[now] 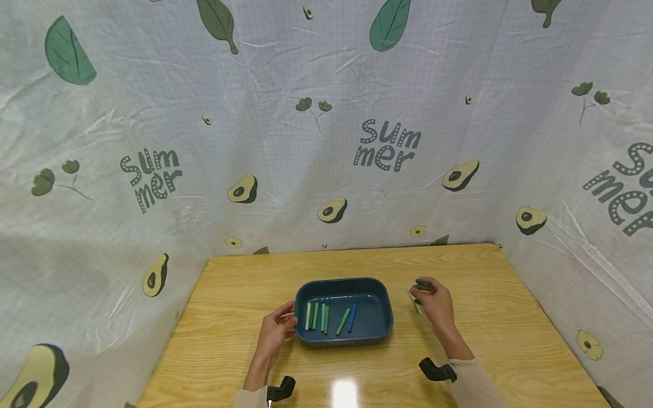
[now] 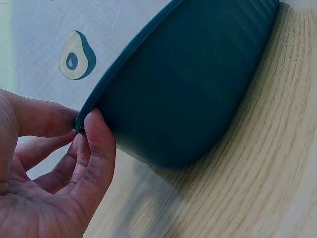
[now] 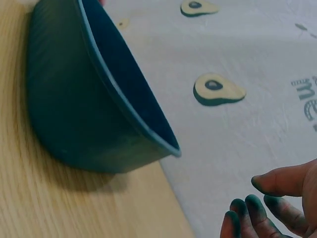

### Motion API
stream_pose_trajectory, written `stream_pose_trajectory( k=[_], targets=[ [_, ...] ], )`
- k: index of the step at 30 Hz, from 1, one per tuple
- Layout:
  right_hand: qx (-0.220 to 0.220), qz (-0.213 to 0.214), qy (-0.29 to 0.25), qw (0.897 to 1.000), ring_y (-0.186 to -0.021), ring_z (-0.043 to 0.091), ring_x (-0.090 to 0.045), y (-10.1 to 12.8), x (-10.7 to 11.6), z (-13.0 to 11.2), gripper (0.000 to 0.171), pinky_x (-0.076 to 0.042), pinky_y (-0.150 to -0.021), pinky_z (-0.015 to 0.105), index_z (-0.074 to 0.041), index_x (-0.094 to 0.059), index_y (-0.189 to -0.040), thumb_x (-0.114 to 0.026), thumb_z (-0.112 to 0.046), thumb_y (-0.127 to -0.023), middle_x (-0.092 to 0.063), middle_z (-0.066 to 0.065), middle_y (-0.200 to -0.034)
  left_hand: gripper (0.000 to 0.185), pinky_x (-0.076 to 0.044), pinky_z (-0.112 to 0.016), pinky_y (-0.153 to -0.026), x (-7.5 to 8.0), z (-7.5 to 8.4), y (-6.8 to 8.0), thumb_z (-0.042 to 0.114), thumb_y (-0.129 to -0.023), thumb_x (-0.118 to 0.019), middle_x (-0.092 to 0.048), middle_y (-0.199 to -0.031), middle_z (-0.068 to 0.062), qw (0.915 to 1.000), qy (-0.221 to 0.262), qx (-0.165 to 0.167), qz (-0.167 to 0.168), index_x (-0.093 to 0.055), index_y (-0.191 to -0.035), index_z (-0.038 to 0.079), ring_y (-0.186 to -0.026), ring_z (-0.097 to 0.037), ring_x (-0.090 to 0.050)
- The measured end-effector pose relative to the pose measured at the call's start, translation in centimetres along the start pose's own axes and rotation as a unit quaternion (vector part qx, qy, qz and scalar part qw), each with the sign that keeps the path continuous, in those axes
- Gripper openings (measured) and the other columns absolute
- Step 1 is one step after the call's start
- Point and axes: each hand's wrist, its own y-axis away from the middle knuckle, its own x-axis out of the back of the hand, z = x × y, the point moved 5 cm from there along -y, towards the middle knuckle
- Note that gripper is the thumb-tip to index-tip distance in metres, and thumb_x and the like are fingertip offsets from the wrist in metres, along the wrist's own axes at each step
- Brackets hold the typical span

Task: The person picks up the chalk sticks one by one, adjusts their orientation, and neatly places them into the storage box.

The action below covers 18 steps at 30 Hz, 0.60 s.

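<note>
A dark blue tray (image 1: 380, 326) sits on the wooden counter (image 1: 510, 334), with 6 chalk sticks (image 1: 326, 318) lying in it: 5 green and 1 blue. The left hand (image 1: 275, 331) is at the tray's left end, thumb and fingers pinching its rim. The right hand (image 1: 433, 303) is just to the right of the tray, apart from it, fingers curled around a pale green chalk stick (image 1: 415, 302); the right wrist view shows its fingertips (image 3: 257, 202) smudged green.
</note>
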Motion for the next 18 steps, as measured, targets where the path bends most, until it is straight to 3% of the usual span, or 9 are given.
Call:
stream_pose_trajectory(
  k=[5,11,14,18],
  targets=[
    [0.001,0.027,0.023,0.999,-0.085,-0.003,-0.061,-0.1,0.5,1.0,0.039,-0.057,-0.088,0.038,-0.003,-0.056,-0.130,-0.064,-0.015,-0.094,-0.064,0.022,-0.122,0.045,-0.057,-0.032,-0.066,0.0,0.0,0.0,-0.002,-0.094,-0.056,-0.055,-0.129,-0.023,1.0000,0.002,0.000,-0.001,-0.053,-0.139,0.000,-0.100,-0.023,-0.061],
    [0.020,0.078,0.056,0.995,-0.106,0.033,-0.066,0.2,0.5,2.1,0.037,-0.052,-0.074,0.020,-0.002,-0.058,-0.128,-0.065,-0.015,-0.093,-0.066,0.023,-0.119,0.045,-0.057,-0.031,-0.066,0.1,0.0,-0.1,-0.003,-0.093,-0.056,-0.055,-0.129,-0.023,1.0000,0.002,-0.001,0.000,-0.053,-0.138,0.000,-0.098,-0.021,-0.061],
    [0.033,0.109,0.061,0.992,-0.106,0.039,-0.066,0.3,0.2,2.7,0.037,-0.054,-0.073,0.022,0.000,-0.059,-0.125,-0.066,-0.014,-0.092,-0.067,0.025,-0.116,0.046,-0.057,-0.032,-0.065,0.0,0.1,0.0,-0.003,-0.093,-0.056,-0.054,-0.129,-0.024,1.0000,0.005,-0.002,-0.001,-0.052,-0.139,-0.001,-0.096,-0.019,-0.062],
    [0.033,0.145,0.068,0.987,-0.101,0.038,-0.067,0.2,-0.1,3.6,0.035,-0.057,-0.077,0.037,0.000,-0.060,-0.123,-0.067,-0.013,-0.091,-0.069,0.024,-0.112,0.047,-0.057,-0.033,-0.064,-0.1,0.2,0.1,-0.003,-0.094,-0.057,-0.053,-0.130,-0.025,0.9999,0.010,-0.002,-0.006,-0.050,-0.140,-0.002,-0.095,-0.018,-0.063]
  ],
)
